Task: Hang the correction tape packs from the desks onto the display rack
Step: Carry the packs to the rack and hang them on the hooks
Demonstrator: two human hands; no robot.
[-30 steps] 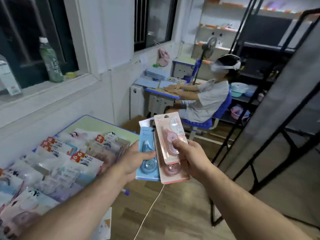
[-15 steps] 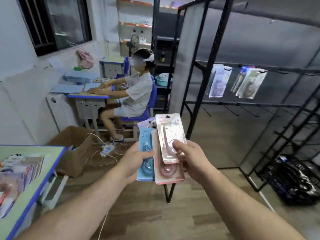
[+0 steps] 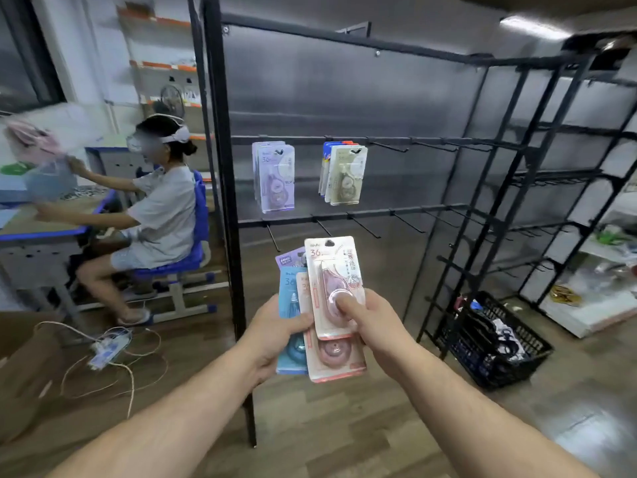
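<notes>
Closest in, at six o'clock of the view, the left hand (image 3: 275, 334) grips a fan of correction tape packs (image 3: 310, 353) held upright. A blue pack (image 3: 290, 300) sits on its nine o'clock side and a lower pink pack (image 3: 332, 362) at the bottom. A purple pack (image 3: 291, 258) peeks out at eleven o'clock behind them. The left thumb lies across the blue pack's face; that hand's other fingers go behind the fan and are hidden.

On the fan's three o'clock side, the right hand (image 3: 377, 324) pinches the front pink pack (image 3: 336, 274). Its thumb presses on the clear blister and its fingers (image 3: 374, 301) wrap round the right edge to the back. This pack overlaps the others, stands highest, and is well apart from the rack.

Beyond the hands stands the black display rack (image 3: 225, 174), its near post running from twelve down to six o'clock. On a hook row at twelve o'clock hang a bunch of purple packs (image 3: 275, 177). Near them on their three o'clock side hangs a bunch fronted by a cream pack (image 3: 347, 175).

On the floor at four o'clock a black basket (image 3: 496, 350) of dark items sits by the rack's side frame. At eight o'clock a power strip (image 3: 108, 348) lies among loose cable.

Farther off at nine o'clock, a person (image 3: 162, 208) in a grey shirt sits on a blue chair (image 3: 200, 232) at a blue-edged bench (image 3: 44, 231), arms reaching over it. At three o'clock, past the rack, a white shelf (image 3: 586, 319) holds blurred items.
</notes>
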